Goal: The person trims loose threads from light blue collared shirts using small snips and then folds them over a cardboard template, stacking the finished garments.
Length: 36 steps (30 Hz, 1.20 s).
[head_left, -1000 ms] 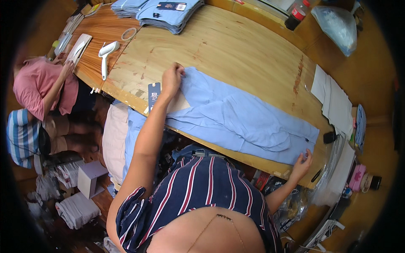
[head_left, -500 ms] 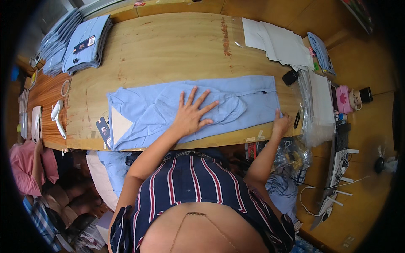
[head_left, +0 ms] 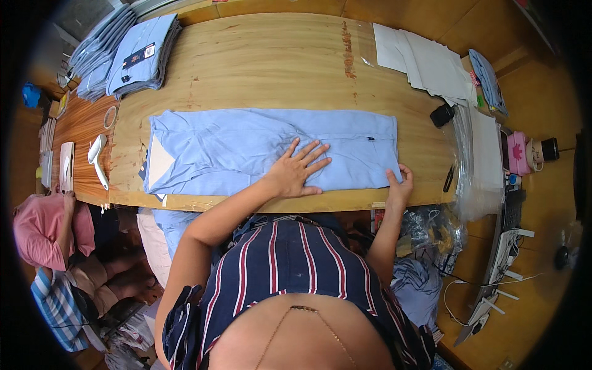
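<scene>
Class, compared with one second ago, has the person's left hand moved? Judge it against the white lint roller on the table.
Yes: rightward, farther from the white lint roller. The left hand now lies spread on the light blue garment.

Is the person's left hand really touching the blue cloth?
Touching. The head view shows the left hand lying flat on the blue cloth, fingers spread across it.

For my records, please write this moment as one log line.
left hand: spread on blue garment; right hand: at its right edge; white roller: left of garment
</scene>
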### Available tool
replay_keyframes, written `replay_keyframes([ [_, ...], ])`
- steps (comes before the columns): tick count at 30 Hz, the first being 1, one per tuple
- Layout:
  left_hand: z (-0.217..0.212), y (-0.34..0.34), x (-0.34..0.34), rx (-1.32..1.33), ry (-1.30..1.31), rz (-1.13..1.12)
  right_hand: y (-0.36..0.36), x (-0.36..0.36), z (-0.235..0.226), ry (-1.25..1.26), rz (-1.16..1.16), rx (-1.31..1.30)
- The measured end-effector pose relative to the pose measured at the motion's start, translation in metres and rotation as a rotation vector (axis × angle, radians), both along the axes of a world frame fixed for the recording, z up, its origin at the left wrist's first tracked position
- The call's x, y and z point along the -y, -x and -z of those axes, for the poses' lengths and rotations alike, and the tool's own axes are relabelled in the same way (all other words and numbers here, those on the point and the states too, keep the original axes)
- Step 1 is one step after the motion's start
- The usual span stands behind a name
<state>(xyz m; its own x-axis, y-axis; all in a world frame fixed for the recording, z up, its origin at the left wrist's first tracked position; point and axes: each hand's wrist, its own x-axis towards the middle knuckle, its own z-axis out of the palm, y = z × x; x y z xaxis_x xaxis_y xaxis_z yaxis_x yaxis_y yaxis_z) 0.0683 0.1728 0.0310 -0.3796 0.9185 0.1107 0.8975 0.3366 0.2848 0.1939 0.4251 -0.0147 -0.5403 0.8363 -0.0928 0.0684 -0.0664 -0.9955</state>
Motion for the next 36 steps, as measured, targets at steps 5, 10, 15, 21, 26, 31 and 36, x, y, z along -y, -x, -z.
replay_keyframes([
  [5,0.004,0.013,0.008,0.534,-0.327,-0.188,0.045,0.063,-0.074,-0.638,-0.220,0.104],
  [10,0.011,0.033,0.021,1.462,-0.775,-0.743,0.058,0.143,-0.061,-1.219,-0.895,-0.044],
  [15,0.009,0.019,0.019,0.744,-0.476,-0.604,0.038,0.147,-0.048,-1.512,-0.821,0.069],
  [21,-0.005,0.001,0.006,0.030,-0.370,-0.654,0.002,0.107,-0.023,-1.386,-0.435,0.287],
  [26,-0.007,0.014,-0.019,-0.142,-0.240,-0.362,-0.011,0.099,-0.016,-1.305,-0.591,0.406],
  [31,0.021,0.028,-0.014,-0.179,-0.158,-0.359,-0.004,0.065,-0.039,-0.903,-0.830,0.214],
  [36,0.010,0.082,-0.058,0.092,-0.160,-0.485,0.091,0.027,-0.044,-0.698,-0.656,0.088],
])
